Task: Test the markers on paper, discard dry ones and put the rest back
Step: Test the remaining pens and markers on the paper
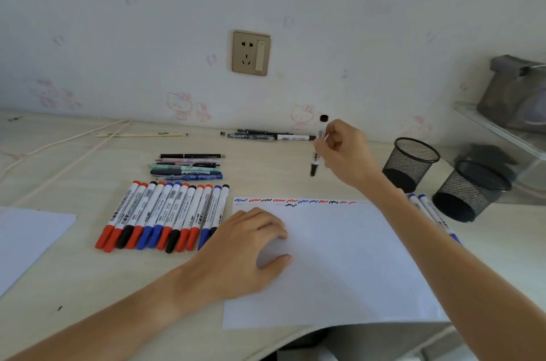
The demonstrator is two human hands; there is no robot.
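My right hand (pixel 344 150) is raised over the desk beyond the paper and pinches a black whiteboard marker (pixel 317 150), held nearly upright with its capped end pointing down. My left hand (pixel 251 248) rests flat on the left part of the white test sheet (pixel 339 266), fingers relaxed. Short red, blue and black scribbles (pixel 295 201) run along the sheet's far edge. A row of several red, blue and black markers (pixel 165 215) lies left of the sheet. A few blue markers (pixel 428 213) lie to its right, partly hidden by my right forearm.
Two empty black mesh cups (pixel 412 164) (pixel 469 192) stand at the right. Several pens (pixel 189 167) lie behind the marker row, and more pens (pixel 266 135) lie by the wall. Another white sheet (pixel 26 239) lies at the far left. A cable (pixel 59 150) crosses the desk's back left.
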